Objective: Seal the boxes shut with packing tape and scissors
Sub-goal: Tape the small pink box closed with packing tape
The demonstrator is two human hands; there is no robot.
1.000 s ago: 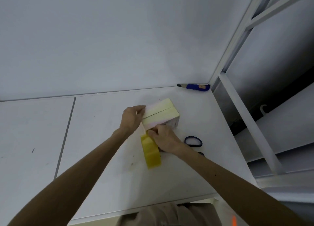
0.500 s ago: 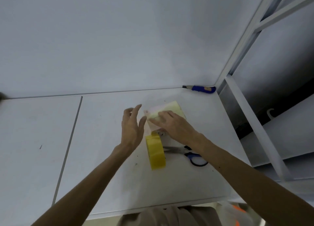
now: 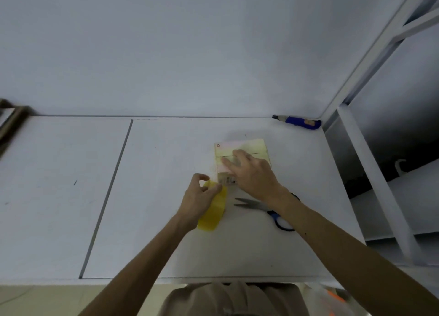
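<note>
The right hand (image 3: 254, 178) lies flat on top of the small pale box (image 3: 251, 147), fingers (image 3: 234, 164) straight and spread a little, pressing down across the lid near the thin seam line. Nothing is pinched there; it is an open palm on cardboard. The box sits on the white table (image 3: 166, 244), towards the far right of the surface, with a yellowish tint over part of its top.

Just beside the box's near-left corner, the left hand (image 3: 198, 199) is curled over the yellow tape roll (image 3: 213, 213), fingers and thumb closed on its upper end. The roll stands on edge on the table, very close to the box's near corner. The two hands are apart but near each other.

The scissors (image 3: 259, 206) lie on the table under the right forearm, blades together and pointing left towards the roll, with the blue handles at the right. Neither hand touches them.

Off in the far right corner, against the wall, rests a blue utility knife (image 3: 300, 122). A white shelf frame (image 3: 370, 173) rises along the table's right side.
</note>
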